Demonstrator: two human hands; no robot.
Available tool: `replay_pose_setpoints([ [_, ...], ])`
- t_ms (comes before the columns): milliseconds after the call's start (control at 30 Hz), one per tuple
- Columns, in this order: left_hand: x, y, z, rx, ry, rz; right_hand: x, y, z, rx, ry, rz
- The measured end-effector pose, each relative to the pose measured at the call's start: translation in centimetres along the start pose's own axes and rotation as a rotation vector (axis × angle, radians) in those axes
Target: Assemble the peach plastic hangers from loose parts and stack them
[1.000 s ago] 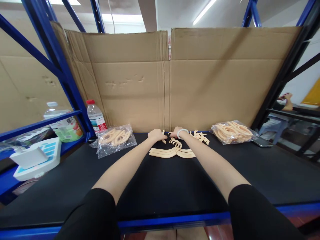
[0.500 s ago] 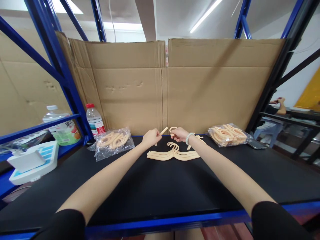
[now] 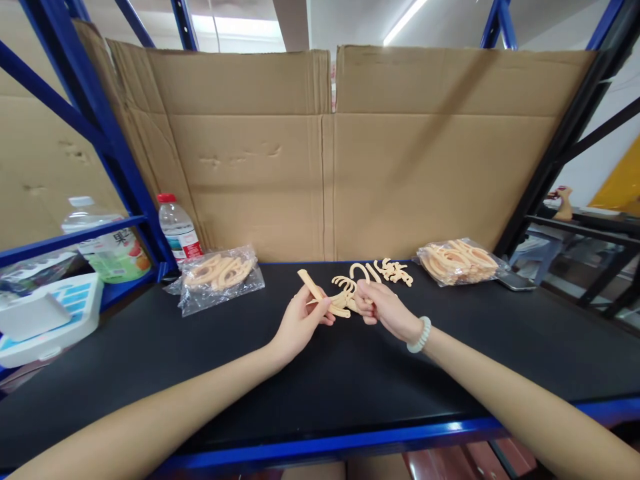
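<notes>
My left hand (image 3: 300, 323) is closed on a straight beige plastic hanger arm (image 3: 313, 288) that points up and to the left. My right hand (image 3: 385, 310), with a pale bead bracelet at the wrist, pinches a beige hook piece (image 3: 361, 270). Both hands are raised over the black shelf top (image 3: 350, 373), close together, the two parts nearly touching. Behind them lies a small stack of assembled beige hangers (image 3: 344, 287), partly hidden by my fingers. A loose heap of hook pieces (image 3: 397, 271) lies just right of it.
One clear bag of beige parts (image 3: 220, 275) lies at the left, another (image 3: 459, 260) at the right beside a phone (image 3: 515, 283). A water bottle (image 3: 176, 230) stands by the blue rack post. Cardboard sheets (image 3: 325, 153) wall the back. A white device (image 3: 45, 320) sits far left.
Both hands have pulled back toward me from the far pile, each carrying a beige part. They are now closer together and in front of the hanger stack. The camera tilted slightly.
</notes>
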State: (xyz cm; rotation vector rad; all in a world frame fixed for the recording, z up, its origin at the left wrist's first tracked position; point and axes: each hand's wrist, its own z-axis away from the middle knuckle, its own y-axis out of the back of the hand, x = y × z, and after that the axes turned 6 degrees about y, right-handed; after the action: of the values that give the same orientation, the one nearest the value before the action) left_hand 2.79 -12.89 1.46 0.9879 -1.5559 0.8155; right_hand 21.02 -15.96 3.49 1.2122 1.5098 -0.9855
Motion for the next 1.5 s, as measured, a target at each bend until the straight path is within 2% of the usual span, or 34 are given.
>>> replay_pose_setpoints([
  [133, -0.7, 0.1, 0.3, -0.001, 0.018, 0.041, 0.5, 0.6, 0.4, 0.066, 0.176, 0.222],
  [233, -0.7, 0.1, 0.4, 0.005, 0.028, 0.061, 0.6, 1.4, 0.6, 0.061, 0.195, 0.331],
  [367, -0.4, 0.0, 0.4, 0.016, 0.048, 0.078, 1.1, 1.9, 0.6, 0.144, 0.212, 0.433],
  [467, -0.4, 0.1, 0.3, 0.022, 0.059, 0.085, 1.6, 1.9, 0.5, 0.17, 0.192, 0.398],
  [633, -0.6, 0.2, 0.3, 0.024, 0.066, 0.08, 1.6, 1.7, 0.3, 0.065, 0.089, 0.337],
  [733, -0.5, 0.2, 0.4, 0.03, 0.062, 0.076, 1.5, 1.7, 0.2, 0.066, 0.036, 0.296],
  [1033, -0.1, -0.1, 0.8, 0.043, 0.007, 0.037, 0.4, 2.0, 0.2, 0.047, -0.009, 0.118],
  [1233, -0.4, 0.0, 1.3, 0.008, -0.041, -0.01, 0.4, 2.3, 0.3, -0.024, 0.003, 0.146],
  [1500, -0.1, 0.0, 1.1, 0.031, -0.037, -0.014, 0.5, 2.0, 0.3, -0.052, -0.111, 0.145],
])
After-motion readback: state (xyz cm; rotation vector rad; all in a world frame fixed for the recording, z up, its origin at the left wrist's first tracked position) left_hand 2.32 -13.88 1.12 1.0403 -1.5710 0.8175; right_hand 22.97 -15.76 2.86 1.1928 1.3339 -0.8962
